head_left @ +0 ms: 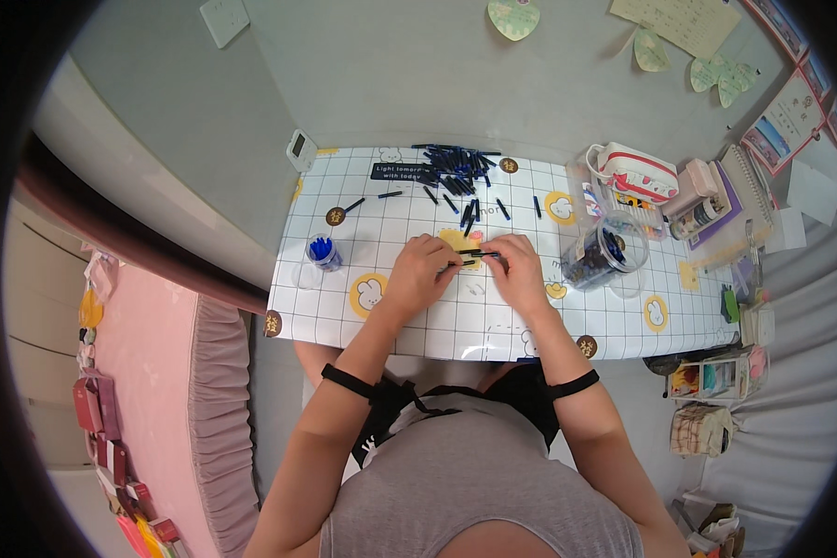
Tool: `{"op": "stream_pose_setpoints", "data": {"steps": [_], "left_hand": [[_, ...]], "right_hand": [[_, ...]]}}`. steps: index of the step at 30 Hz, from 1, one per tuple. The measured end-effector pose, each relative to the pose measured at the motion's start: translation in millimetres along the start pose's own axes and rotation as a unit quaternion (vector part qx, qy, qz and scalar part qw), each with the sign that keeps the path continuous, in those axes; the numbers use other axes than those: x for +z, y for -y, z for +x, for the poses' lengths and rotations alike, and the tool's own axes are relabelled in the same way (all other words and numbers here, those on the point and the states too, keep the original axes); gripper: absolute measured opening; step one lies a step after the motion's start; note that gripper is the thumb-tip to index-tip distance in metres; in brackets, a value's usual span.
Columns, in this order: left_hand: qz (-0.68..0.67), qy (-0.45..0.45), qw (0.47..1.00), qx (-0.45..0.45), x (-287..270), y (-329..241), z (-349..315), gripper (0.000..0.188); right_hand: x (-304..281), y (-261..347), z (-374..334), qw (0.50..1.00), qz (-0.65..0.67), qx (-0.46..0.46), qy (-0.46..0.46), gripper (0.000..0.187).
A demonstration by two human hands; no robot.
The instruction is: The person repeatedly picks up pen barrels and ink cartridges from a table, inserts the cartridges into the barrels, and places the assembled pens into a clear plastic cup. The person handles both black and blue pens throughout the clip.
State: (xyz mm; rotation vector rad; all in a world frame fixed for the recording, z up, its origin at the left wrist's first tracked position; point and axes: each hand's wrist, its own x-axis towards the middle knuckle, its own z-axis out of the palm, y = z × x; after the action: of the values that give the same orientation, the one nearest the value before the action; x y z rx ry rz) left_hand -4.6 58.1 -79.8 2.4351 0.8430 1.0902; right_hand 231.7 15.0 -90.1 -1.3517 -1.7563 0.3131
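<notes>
Over the middle of the table both hands nearly meet around a few short dark tubes (474, 252), which look like pen ink cartridges. My left hand (422, 271) is closed, its thumb and fingertips pinching one tube. My right hand (517, 271) is closed too, with its thumb and forefinger at the right end of the tubes. Just beyond lie several loose tubes (471, 212), and farther back is a heap of them (458, 167). A small clear cup (325, 254) with bright blue pieces stands left of my left hand. Right of my right hand is a clear jar (593, 262) holding dark pieces.
A white tablecloth (409, 328) with a grid and cartoon rabbits covers the table. At the back right are a red-and-white pencil case (638, 173) and notebooks (730, 200). A small white digital device (299, 150) stands at the back left corner. A pink bed (149, 363) lies left.
</notes>
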Motion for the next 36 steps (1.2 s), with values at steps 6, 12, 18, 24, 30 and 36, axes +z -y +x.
{"op": "stream_pose_setpoints", "data": {"steps": [6,12,18,24,30,36], "left_hand": [[-0.012,-0.024,0.999,-0.032,-0.1,-5.7,2.2,0.035],[0.075,0.028,0.996,-0.028,0.2,-9.0,9.9,0.050],[0.079,0.050,0.995,-0.042,7.1,-8.2,12.0,0.042],[0.096,0.068,0.992,-0.035,14.8,-9.1,21.6,0.025],[0.131,0.082,0.985,-0.072,-4.3,-11.8,10.5,0.022],[0.127,0.113,0.977,-0.127,-16.6,-9.1,7.4,0.023]], "right_hand": [[-2.9,1.9,-1.1,0.999,-0.017,-0.025,0.014,0.020],[-1.2,4.5,0.5,0.999,-0.038,-0.035,-0.005,0.029],[1.1,-0.7,-1.7,0.997,-0.049,-0.010,-0.050,0.034],[2.5,-1.3,-2.4,0.998,-0.019,0.012,-0.056,0.035],[-8.0,6.5,5.6,0.997,-0.040,0.054,-0.048,0.025],[-16.2,-6.7,43.8,0.986,-0.127,0.107,-0.027,0.018]]}}
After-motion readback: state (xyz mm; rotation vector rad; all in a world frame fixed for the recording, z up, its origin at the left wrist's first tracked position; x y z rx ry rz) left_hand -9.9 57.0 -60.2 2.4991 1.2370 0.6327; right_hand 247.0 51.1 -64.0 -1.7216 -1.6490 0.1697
